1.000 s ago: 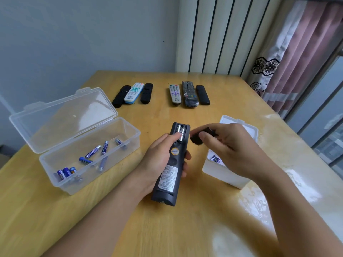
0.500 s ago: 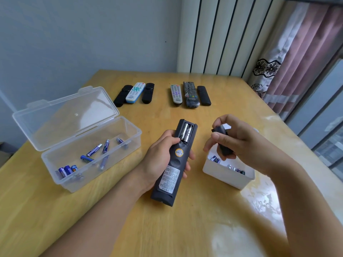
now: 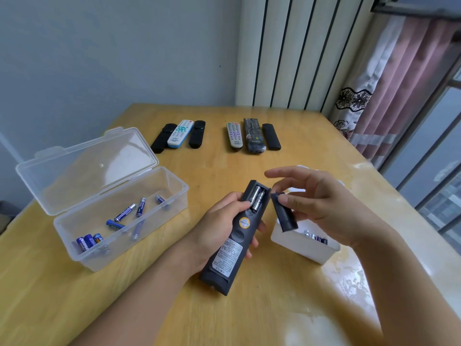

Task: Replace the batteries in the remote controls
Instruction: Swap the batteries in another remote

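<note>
Left hand (image 3: pixel 219 236) grips one black remote (image 3: pixel 234 240), two batteries (image 3: pixel 257 199) exposed; right hand (image 3: pixel 321 206) pinches one cover (image 3: pixel 284 212); six remotes (image 3: pixel 217 134) lie beyond.

Soft daylight from the window (image 3: pixel 439 156) at right; glare on the table (image 3: pixel 344 278); edges bowed.

Bare table (image 3: pixel 217 168) between boxes (image 3: pixel 119 218) and remotes (image 3: pixel 234 134).

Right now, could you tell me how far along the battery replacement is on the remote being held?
Done: the battery cover is off, pinched in the right hand. In hand: the left hand grips the black remote back-up, with two batteries seated in the open compartment. Left: whether these are new or old can't be told; six remotes wait at the table's far edge.
</note>
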Action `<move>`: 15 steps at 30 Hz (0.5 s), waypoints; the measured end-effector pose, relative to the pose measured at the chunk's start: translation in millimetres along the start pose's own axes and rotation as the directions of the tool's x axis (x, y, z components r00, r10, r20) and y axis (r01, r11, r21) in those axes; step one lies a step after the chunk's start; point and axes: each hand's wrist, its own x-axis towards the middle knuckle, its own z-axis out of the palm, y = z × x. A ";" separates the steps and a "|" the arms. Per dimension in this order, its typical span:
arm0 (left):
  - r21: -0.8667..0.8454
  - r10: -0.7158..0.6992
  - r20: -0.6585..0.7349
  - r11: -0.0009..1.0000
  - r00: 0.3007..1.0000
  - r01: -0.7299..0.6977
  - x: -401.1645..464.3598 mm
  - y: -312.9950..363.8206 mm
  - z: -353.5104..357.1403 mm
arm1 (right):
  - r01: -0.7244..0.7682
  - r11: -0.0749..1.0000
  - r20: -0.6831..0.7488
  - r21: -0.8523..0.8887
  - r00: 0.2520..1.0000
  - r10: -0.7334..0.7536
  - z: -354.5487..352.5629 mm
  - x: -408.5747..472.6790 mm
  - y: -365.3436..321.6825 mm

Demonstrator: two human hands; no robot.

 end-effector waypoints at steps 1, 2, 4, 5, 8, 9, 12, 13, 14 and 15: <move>-0.011 0.004 -0.007 1.000 1.000 -0.004 0.9 0.0 0.3 | 0.026 0.999 -0.050 -0.037 0.998 -0.028 3.9 2.2 -0.2; -0.026 0.006 -0.025 1.000 1.000 -0.007 1.5 -0.9 0.8 | 0.036 0.997 -0.068 -0.072 0.997 -0.041 8.6 3.8 0.1; -0.068 0.007 -0.071 0.998 0.997 -0.011 2.9 -2.3 3.0 | 0.027 0.994 -0.033 -0.103 0.999 -0.031 19.2 5.9 0.8; -0.092 0.008 -0.094 0.996 0.996 -0.016 3.6 -2.6 3.6 | 0.028 0.994 -0.013 -0.101 0.999 -0.030 24.3 6.8 1.2; -0.137 0.009 -0.172 0.990 0.985 -0.033 3.2 -0.8 -0.1 | 0.067 0.984 -0.069 -0.168 0.994 -0.080 36.2 10.1 2.6; -0.136 0.017 -0.190 0.990 0.982 -0.043 2.7 0.9 -2.6 | 0.075 0.976 -0.114 -0.203 0.988 -0.100 37.7 11.0 2.3; -0.102 0.066 -0.206 0.991 0.976 -0.089 1.2 3.6 -7.2 | 0.084 0.960 -0.183 -0.268 0.974 -0.136 39.6 11.5 1.9; -0.102 0.084 -0.209 0.989 0.974 -0.107 1.2 3.2 -6.7 | 0.094 0.954 -0.178 -0.283 0.973 -0.149 40.4 10.9 1.9; -0.112 0.104 -0.216 0.985 0.971 -0.131 1.6 2.2 -5.6 | 0.109 0.949 -0.169 -0.296 0.972 -0.164 41.0 10.1 2.3; -0.132 0.126 -0.232 0.978 0.964 -0.159 2.4 1.1 -4.1 | 0.124 0.945 -0.160 -0.303 0.971 -0.178 41.6 9.4 3.0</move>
